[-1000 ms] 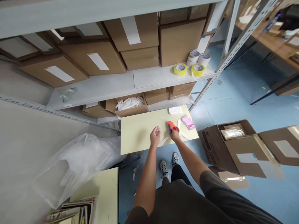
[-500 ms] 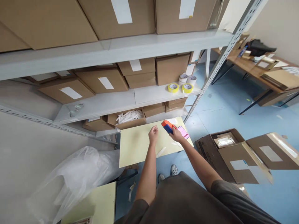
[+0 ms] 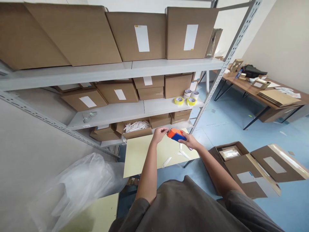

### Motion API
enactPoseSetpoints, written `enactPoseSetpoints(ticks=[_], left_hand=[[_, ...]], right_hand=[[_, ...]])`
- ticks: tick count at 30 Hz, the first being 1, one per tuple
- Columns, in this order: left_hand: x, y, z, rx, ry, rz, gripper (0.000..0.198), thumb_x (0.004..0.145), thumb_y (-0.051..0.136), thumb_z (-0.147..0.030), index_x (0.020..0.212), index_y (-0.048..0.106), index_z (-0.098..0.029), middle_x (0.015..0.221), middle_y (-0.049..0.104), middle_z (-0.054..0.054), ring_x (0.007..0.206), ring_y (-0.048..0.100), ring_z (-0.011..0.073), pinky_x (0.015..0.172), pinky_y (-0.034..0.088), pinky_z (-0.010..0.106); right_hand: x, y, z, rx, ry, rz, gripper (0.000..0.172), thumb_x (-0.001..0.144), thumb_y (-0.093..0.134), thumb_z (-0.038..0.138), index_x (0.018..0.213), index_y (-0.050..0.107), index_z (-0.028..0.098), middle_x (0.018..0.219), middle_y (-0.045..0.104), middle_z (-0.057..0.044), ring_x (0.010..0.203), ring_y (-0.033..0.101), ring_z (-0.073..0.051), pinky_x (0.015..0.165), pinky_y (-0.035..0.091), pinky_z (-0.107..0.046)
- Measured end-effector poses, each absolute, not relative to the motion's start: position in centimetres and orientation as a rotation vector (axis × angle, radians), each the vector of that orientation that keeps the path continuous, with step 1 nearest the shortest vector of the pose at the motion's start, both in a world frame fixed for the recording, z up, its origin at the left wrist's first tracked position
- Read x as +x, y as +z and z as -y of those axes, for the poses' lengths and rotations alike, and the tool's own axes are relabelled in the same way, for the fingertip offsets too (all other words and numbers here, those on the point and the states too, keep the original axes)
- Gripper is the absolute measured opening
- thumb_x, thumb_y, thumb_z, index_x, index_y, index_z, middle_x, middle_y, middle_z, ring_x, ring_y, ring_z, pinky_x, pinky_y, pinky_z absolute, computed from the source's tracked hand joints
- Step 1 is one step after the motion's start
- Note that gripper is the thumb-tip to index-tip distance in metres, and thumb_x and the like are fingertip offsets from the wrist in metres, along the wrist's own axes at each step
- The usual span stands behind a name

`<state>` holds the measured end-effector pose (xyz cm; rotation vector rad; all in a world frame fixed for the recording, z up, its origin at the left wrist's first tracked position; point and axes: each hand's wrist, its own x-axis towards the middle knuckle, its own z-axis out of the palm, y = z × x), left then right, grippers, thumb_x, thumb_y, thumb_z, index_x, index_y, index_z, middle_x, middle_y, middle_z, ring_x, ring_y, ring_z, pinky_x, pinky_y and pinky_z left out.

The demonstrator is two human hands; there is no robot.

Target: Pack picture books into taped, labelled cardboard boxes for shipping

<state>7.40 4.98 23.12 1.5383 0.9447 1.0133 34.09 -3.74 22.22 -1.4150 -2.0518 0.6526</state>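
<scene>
My right hand (image 3: 190, 140) is wrapped round an orange and blue hand-held device (image 3: 177, 134), which lies roughly level above the pale yellow table (image 3: 137, 151). Close to the device's orange end, my left hand (image 3: 159, 134) has its thumb and fingers pinched together. Whatever is between those fingertips is too small to make out. White paper strips (image 3: 166, 161) lie on the table below my hands. A phone (image 3: 190, 149) is mostly hidden behind my right hand, with only an edge showing.
Ahead stands a grey shelf rack (image 3: 116, 112) with cardboard boxes and yellow tape rolls (image 3: 179, 101). A box of white strips (image 3: 137, 126) sits on its low shelf. Open cartons (image 3: 251, 174) stand on the floor at right; plastic film (image 3: 89, 177) bunches at left.
My left hand has moved right to the orange end of the device. The device has turned more level and my right hand now covers most of the phone. The view has tilted up.
</scene>
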Motion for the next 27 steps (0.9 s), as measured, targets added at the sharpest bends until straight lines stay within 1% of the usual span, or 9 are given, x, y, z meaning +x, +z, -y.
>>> enactPoseSetpoints(ticks=[4,6,9,13,17,21,25,27], left_hand=[[7.1,24.2,-3.0,1.645,1.213,-1.100,0.030,0.095,0.069,-0.047,0.093,0.082,-0.020,0.095,0.083,0.009,0.091,0.076,0.0244,0.087,0.059,0.036],[7.0,24.4,-2.0,1.698,1.273,-1.191,0.026,0.098,0.066,-0.043,0.094,0.081,-0.022,0.097,0.082,0.008,0.092,0.075,0.0241,0.089,0.058,0.035],[7.0,24.2,-0.9,1.739,1.342,-1.289,0.025,0.101,0.061,-0.038,0.095,0.080,-0.023,0.100,0.081,0.009,0.097,0.073,0.0251,0.095,0.057,0.036],[7.4,23.3,-0.3,1.750,1.415,-1.338,0.025,0.103,0.056,-0.034,0.095,0.078,-0.025,0.101,0.079,0.010,0.102,0.072,0.0262,0.100,0.056,0.039],[7.8,22.7,-1.2,1.757,1.481,-1.384,0.027,0.105,0.052,-0.032,0.095,0.076,-0.025,0.102,0.077,0.012,0.105,0.070,0.0274,0.103,0.055,0.041],[8.6,22.4,-3.2,1.759,1.520,-1.425,0.027,0.106,0.051,-0.033,0.096,0.076,-0.025,0.102,0.076,0.012,0.104,0.071,0.0270,0.102,0.055,0.041],[9.6,21.8,-5.6,1.693,1.600,-1.523,0.030,0.107,0.049,-0.034,0.100,0.077,-0.024,0.104,0.076,0.014,0.108,0.071,0.0275,0.105,0.054,0.041],[9.6,21.6,-7.1,1.586,1.610,-1.595,0.029,0.107,0.050,-0.035,0.102,0.077,-0.024,0.105,0.077,0.012,0.106,0.072,0.0266,0.104,0.055,0.040]], right_hand=[[32.9,23.2,4.0,-1.437,0.642,2.009,0.050,0.098,0.066,0.057,0.134,0.066,0.023,0.130,0.077,-0.014,0.104,0.075,-0.031,0.090,0.057,-0.040],[32.2,23.5,4.2,-1.453,0.677,1.999,0.049,0.099,0.066,0.058,0.133,0.066,0.023,0.118,0.080,-0.011,0.095,0.074,-0.030,0.085,0.056,-0.038],[31.6,23.9,4.7,-1.450,0.727,1.996,0.047,0.098,0.065,0.059,0.128,0.067,0.022,0.099,0.079,-0.007,0.083,0.070,-0.026,0.078,0.053,-0.035],[31.6,24.2,5.0,-1.445,0.717,1.999,0.044,0.097,0.066,0.061,0.116,0.068,0.022,0.090,0.074,-0.005,0.077,0.065,-0.024,0.073,0.050,-0.033],[32.2,24.4,3.9,-1.460,0.733,2.028,0.043,0.096,0.066,0.062,0.110,0.068,0.022,0.085,0.072,-0.004,0.077,0.064,-0.024,0.073,0.048,-0.032],[33.0,25.1,1.0,-1.406,0.762,2.070,0.043,0.096,0.065,0.063,0.104,0.066,0.021,0.083,0.069,-0.002,0.073,0.062,-0.021,0.070,0.045,-0.030],[33.8,25.8,-2.8,-1.346,0.798,2.129,0.040,0.096,0.066,0.060,0.104,0.066,0.022,0.084,0.070,-0.002,0.073,0.062,-0.020,0.069,0.045,-0.029],[34.4,25.8,-4.6,-1.342,0.783,2.164,0.036,0.096,0.068,0.057,0.103,0.066,0.022,0.083,0.070,-0.002,0.073,0.062,-0.021,0.069,0.044,-0.029]])
